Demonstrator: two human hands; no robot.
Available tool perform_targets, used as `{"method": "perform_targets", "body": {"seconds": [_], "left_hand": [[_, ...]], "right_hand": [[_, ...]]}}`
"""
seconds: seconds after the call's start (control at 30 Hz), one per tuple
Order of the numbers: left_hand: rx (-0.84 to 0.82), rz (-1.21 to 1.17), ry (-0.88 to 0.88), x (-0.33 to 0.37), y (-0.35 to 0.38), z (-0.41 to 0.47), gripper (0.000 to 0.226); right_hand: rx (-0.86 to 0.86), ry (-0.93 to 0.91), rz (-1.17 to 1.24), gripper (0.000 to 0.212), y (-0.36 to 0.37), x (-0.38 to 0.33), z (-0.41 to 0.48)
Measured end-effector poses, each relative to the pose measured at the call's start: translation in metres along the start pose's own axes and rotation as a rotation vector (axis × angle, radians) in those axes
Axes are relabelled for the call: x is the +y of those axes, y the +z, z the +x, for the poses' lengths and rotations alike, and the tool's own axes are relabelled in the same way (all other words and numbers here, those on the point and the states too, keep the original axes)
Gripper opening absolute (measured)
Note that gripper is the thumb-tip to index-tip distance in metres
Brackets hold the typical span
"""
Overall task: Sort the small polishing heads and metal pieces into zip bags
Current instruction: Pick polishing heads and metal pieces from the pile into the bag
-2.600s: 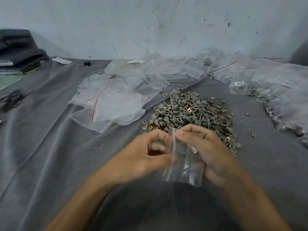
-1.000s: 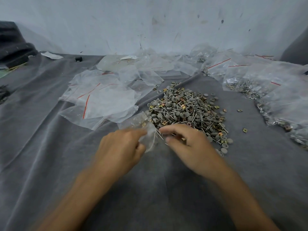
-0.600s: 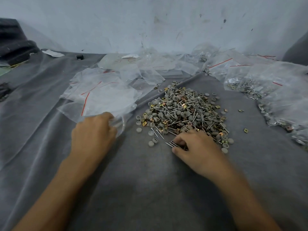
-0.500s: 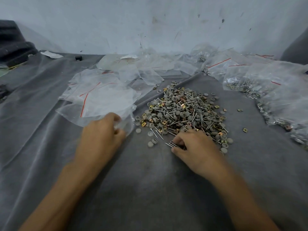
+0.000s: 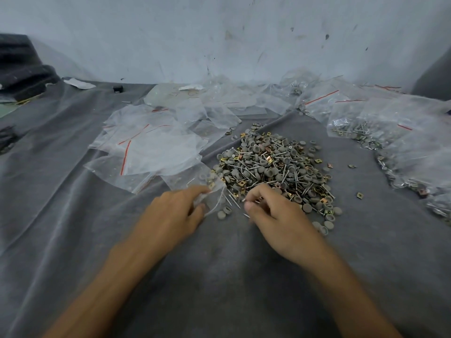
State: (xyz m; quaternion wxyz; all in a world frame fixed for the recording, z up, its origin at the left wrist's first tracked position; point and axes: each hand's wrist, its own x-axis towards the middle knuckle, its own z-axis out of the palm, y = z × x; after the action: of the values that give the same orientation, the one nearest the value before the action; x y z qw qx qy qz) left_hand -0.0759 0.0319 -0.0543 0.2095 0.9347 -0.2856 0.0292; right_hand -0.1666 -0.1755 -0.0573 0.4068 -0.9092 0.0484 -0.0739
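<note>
left hand back from the empty-bag stack, fingers pinching a fresh zip bag at the near-left edge of the pile at the centre of the desk; right hand fingers clamped on a few pins at its near edge, so next fill looks ready.

Bare left hand, bare right hand; forearms uncovered to frame edge, slightly blurred.

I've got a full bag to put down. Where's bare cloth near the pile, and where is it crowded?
Bare cloth lies between the forearms, and left of the left hand, below the empty bags. The strip right of the pile holds only stray pieces. Crowded: empty bags behind the pile, filled bags along the right.
</note>
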Motion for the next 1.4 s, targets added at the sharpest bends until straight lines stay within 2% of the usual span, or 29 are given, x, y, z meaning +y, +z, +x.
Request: {"method": "perform_targets", "body": {"seconds": [0.13,0.23,0.33,0.47,0.53,0.6,0.7,0.8,0.97,1.13,1.4], "left_hand": [[0.003,-0.047,-0.003,0.004,0.004,-0.002,0.035],[-0.022,-0.071,0.014,0.008,0.006,-0.006,0.036],[-0.007,-0.103,0.046,0.01,0.006,-0.008,0.034],[0.034,-0.141,0.018,0.009,0.005,-0.007,0.034],[0.04,-0.135,0.001,0.009,0.005,-0.007,0.036],[0.038,-0.124,-0.01,0.008,0.004,-0.006,0.038],[0.029,-0.111,-0.02,0.008,0.004,-0.006,0.039],[0.011,-0.103,-0.023,0.009,0.004,-0.005,0.039],[0.005,-0.092,0.003,0.009,0.006,-0.006,0.041],[0.015,-0.082,0.011,0.008,0.009,-0.005,0.04],[0.027,-0.032,0.021,0.006,0.011,-0.004,0.04]], "right_hand": [[0.023,0.005,0.21,0.007,0.017,-0.009,0.001],[0.042,0.046,0.259,0.008,0.027,-0.013,0.003],[0.023,0.044,0.286,0.018,0.03,-0.016,0.005],[0.009,0.062,0.501,0.026,0.023,-0.019,0.005],[0.087,0.062,0.415,0.021,0.014,-0.014,0.006],[0.148,0.058,0.145,0.014,0.004,-0.005,0.008],[0.062,0.07,-0.281,0.013,-0.006,0.005,0.007],[-0.007,0.09,-0.442,0.013,-0.005,0.006,0.004],[-0.009,0.097,-0.485,0.006,-0.003,0.002,0.003],[-0.017,0.081,-0.511,0.015,-0.001,0.001,0.002],[0.048,-0.015,-0.141,0.012,0.006,-0.007,0.002]]}}
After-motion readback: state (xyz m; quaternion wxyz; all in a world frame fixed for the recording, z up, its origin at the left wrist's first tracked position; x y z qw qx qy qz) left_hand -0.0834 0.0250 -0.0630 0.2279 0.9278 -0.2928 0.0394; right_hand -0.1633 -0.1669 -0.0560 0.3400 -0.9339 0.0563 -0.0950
